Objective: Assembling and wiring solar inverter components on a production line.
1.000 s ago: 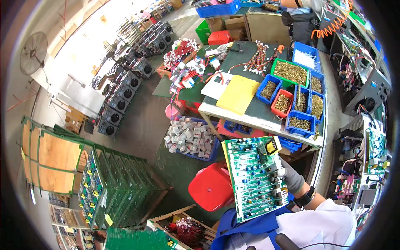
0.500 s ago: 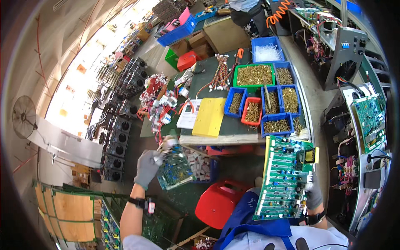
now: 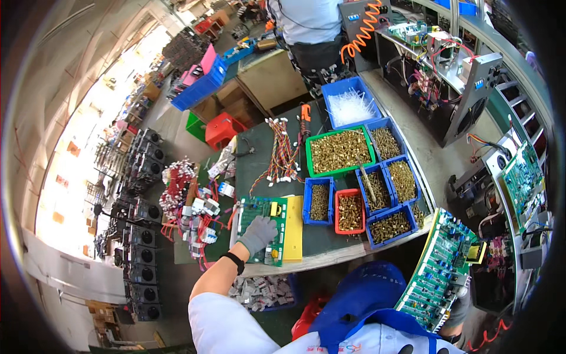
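Note:
My left hand (image 3: 259,235), in a grey glove, is over a green circuit board (image 3: 272,207) that lies at the table's near edge. Its fingers are curled down onto the board's parts; the fingertips are partly hidden. Under that board's right side is a yellow sheet (image 3: 293,236). At the lower right, my gloved right hand (image 3: 458,305) grips a larger green circuit board (image 3: 433,272) by its right edge. This one is tilted, its rows of components facing up, in front of my body. The board hides part of the right hand's fingers.
Bins of brass-coloured fasteners, green (image 3: 341,152), red (image 3: 350,211) and several blue, crowd the table's right side. Behind them are a blue bin of white ties (image 3: 351,103), wire bundles (image 3: 283,150) and an orange-handled tool (image 3: 305,121). A person (image 3: 312,26) stands beyond. Open machine chassis (image 3: 466,76) line the right.
My left hand has moved forward and right, bringing the smaller board from beside the table onto it, over the yellow sheet. The larger board stays in my right hand, and the view has shifted.

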`<action>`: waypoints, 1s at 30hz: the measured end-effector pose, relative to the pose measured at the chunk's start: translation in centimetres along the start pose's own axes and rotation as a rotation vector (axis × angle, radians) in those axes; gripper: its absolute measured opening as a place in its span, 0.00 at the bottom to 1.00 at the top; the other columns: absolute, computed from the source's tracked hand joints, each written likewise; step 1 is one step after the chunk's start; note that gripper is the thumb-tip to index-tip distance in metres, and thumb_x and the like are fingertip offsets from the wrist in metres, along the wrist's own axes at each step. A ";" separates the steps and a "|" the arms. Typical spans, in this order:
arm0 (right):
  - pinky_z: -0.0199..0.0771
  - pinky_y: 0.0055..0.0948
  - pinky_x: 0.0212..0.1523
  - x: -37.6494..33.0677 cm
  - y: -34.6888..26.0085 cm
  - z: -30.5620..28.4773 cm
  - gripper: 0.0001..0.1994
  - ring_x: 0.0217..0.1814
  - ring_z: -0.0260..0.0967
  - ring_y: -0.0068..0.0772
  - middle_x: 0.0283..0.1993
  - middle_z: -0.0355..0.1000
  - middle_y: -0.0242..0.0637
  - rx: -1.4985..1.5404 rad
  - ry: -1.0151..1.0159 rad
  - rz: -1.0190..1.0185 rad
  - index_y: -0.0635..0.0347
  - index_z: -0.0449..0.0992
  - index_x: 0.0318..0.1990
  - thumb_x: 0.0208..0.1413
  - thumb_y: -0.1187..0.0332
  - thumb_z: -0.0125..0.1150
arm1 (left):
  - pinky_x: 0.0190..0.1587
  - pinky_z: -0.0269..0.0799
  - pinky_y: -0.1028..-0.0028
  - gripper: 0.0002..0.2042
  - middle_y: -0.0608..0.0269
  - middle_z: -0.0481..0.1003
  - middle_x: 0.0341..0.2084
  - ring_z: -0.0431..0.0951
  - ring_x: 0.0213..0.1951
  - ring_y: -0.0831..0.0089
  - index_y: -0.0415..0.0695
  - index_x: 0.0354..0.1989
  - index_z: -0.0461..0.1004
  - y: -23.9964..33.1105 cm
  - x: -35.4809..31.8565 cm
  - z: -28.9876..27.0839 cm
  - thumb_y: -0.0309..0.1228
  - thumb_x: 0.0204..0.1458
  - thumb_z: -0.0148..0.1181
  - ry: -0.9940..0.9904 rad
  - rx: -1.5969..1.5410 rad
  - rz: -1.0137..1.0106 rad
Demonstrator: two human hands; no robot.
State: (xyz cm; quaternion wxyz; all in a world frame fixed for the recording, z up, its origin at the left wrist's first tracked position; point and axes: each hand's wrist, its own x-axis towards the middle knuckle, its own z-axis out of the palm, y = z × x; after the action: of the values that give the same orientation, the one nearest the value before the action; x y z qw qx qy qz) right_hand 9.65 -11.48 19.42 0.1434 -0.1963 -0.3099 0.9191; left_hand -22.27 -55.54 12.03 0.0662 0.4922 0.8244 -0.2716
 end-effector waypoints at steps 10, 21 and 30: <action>0.76 0.46 0.55 1.0 3.1 2.4 0.43 0.57 0.71 0.45 0.61 0.66 0.47 -0.055 0.055 -0.133 0.61 0.56 0.66 0.44 0.58 0.71 | 0.43 0.66 0.65 0.03 0.65 0.73 0.33 0.73 0.43 0.65 0.54 0.27 0.79 -1.1 5.1 2.4 0.32 0.44 0.61 -0.114 -0.121 0.030; 0.68 0.30 0.57 -1.9 0.1 -2.1 0.46 0.54 0.69 0.30 0.55 0.70 0.36 -0.223 0.188 -0.154 0.64 0.59 0.64 0.33 0.64 0.73 | 0.36 0.75 0.60 0.05 0.61 0.78 0.27 0.80 0.34 0.59 0.51 0.28 0.81 0.1 7.7 -2.7 0.31 0.43 0.62 -0.165 -0.077 0.006; 0.64 0.29 0.59 -5.4 -2.4 -3.2 0.56 0.58 0.66 0.30 0.60 0.67 0.37 -0.273 0.125 -0.259 0.64 0.54 0.68 0.26 0.61 0.79 | 0.64 0.62 0.57 0.34 0.46 0.66 0.59 0.67 0.61 0.56 0.36 0.66 0.57 17.2 16.1 -27.1 0.53 0.62 0.43 0.266 -2.350 0.611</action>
State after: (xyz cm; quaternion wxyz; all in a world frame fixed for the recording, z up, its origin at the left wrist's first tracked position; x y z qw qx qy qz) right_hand 16.20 -10.07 20.00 0.2513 -0.2290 -0.4449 0.8285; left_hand -11.56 -22.82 22.26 0.4470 0.3302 0.4187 0.7182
